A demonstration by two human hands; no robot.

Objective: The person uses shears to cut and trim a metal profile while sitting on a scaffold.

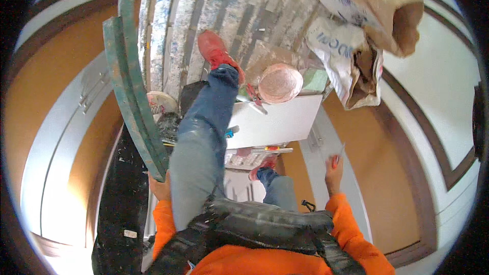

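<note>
Strips (130,91), long and green, sat gripped near their lower end by the left hand (161,189) I watched remotely; my right hand (333,177) clutched a red-handled tool (334,162).

A strip (128,91) runs forward from the fingers of the left hand (161,189); a tool (334,162) sits in those of the right hand (333,178). Ahead, between both hands' fingers, lies a board (277,125), a bucket (280,82) at its far edge; bags (336,53) lie farther ahead of the right fingers
</note>
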